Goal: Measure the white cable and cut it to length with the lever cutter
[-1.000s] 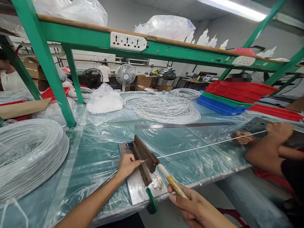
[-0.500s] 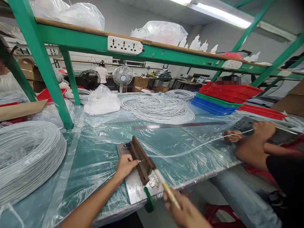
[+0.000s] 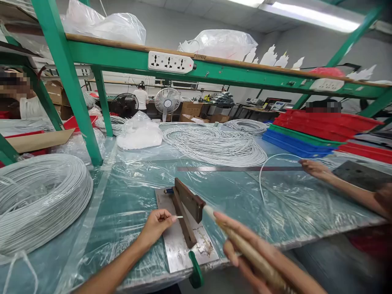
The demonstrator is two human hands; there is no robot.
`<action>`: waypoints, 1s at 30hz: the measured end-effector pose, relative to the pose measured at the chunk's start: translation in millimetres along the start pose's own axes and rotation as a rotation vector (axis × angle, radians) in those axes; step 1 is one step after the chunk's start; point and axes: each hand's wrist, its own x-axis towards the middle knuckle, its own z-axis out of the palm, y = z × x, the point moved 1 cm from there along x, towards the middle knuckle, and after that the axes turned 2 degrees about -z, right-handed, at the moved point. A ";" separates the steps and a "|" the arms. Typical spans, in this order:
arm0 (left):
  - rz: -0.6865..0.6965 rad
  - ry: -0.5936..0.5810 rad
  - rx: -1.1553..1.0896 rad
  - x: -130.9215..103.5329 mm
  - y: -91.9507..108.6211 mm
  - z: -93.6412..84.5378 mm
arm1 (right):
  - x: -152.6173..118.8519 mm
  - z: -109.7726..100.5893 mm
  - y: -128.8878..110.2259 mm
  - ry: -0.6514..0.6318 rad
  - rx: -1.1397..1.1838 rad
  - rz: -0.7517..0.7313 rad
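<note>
A brown hinged cutter (image 3: 186, 204) stands on a metal plate (image 3: 176, 255) near the table's front edge, its two bars spread apart at the near end. My left hand (image 3: 157, 224) is left of it, thumb and fingers pinching a thin white cable (image 3: 179, 217) whose short end reaches the lower bar. My right hand (image 3: 245, 245) is wrapped round the cutter's long pale handle (image 3: 254, 253), which slopes down to the right. A green clamp (image 3: 195, 269) sits at the plate's near edge.
Coiled white cable (image 3: 39, 200) lies at left, more coils (image 3: 214, 143) behind. A metal ruler (image 3: 239, 168) crosses the table. Stacked trays (image 3: 318, 126) stand at right, near another person's hand (image 3: 317, 168) holding a cable. A green post (image 3: 73, 90) rises at left.
The handle and its bar have swung up and away from the lower bar, with my right hand on it. The other person's hand has moved back, and their cable now curves in a loop.
</note>
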 end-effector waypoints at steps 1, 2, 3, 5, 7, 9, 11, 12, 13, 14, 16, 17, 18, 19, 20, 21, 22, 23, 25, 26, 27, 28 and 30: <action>0.009 0.002 0.004 -2.3 -0.6 -1.0 | 9.1 1.7 -18.6 -0.038 0.027 -0.027; 0.017 0.005 0.010 -4.3 -1.5 -1.7 | 20.7 3.3 -36.4 -0.077 0.048 -0.063; 0.025 0.006 0.019 -6.1 -2.7 -2.0 | 34.6 4.8 -53.1 -0.116 0.058 -0.103; 0.037 0.006 0.041 -9.6 -5.1 -1.8 | 68.3 8.2 -82.4 -0.164 0.038 -0.172; 0.040 0.003 0.065 -13.6 -7.6 -1.2 | 107.5 12.3 -105.7 -0.138 -0.017 -0.224; 0.039 0.005 0.084 -18.5 -9.7 -1.0 | 148.6 17.8 -121.7 -0.078 -0.069 -0.265; 0.044 0.008 0.095 -24.5 -10.9 -1.7 | 188.2 24.2 -129.9 -0.028 -0.104 -0.297; 0.051 0.012 0.100 -27.7 -11.1 -2.3 | 206.6 27.3 -131.2 -0.002 -0.120 -0.306; 0.060 0.019 0.106 -30.9 -11.0 -3.0 | 223.7 29.9 -130.8 0.021 -0.135 -0.309; 0.068 0.025 0.110 -33.9 -10.7 -3.8 | 239.3 32.2 -129.1 0.040 -0.148 -0.311; 0.069 0.029 0.110 -39.2 -10.0 -5.1 | 265.7 35.3 -123.1 0.070 -0.168 -0.307; 0.065 0.027 0.105 -41.4 -9.7 -5.6 | 276.5 36.4 -119.4 0.079 -0.175 -0.305; 0.061 0.027 0.101 -43.3 -9.5 -5.9 | 285.5 37.3 -115.7 0.087 -0.183 -0.307; 0.058 0.026 0.098 -45.1 -9.3 -6.1 | 292.8 38.3 -112.0 0.094 -0.194 -0.311; 0.058 0.025 0.099 -46.9 -9.0 -6.2 | 298.3 39.6 -108.6 0.102 -0.209 -0.317; 0.061 0.023 0.102 -48.7 -8.4 -6.2 | 301.7 41.2 -105.4 0.109 -0.227 -0.327; 0.067 0.015 0.108 -50.6 -7.4 -6.0 | 303.1 43.2 -102.5 0.118 -0.246 -0.343; 0.071 0.007 0.109 -52.5 -5.7 -5.8 | 302.1 45.5 -99.7 0.129 -0.267 -0.368; 0.082 0.006 0.100 -56.5 -0.1 -5.7 | 292.7 50.7 -94.0 0.156 -0.309 -0.443; 0.088 0.017 0.089 -58.3 3.9 -5.9 | 284.1 53.4 -90.5 0.163 -0.328 -0.485; 0.097 0.034 0.073 -59.9 8.5 -6.3 | 272.9 56.0 -86.2 0.161 -0.346 -0.520; 0.106 0.058 0.050 -61.2 13.6 -6.7 | 259.1 58.7 -80.7 0.143 -0.362 -0.543; 0.127 0.110 -0.018 -63.1 24.1 -7.2 | 224.5 63.5 -64.7 0.064 -0.390 -0.550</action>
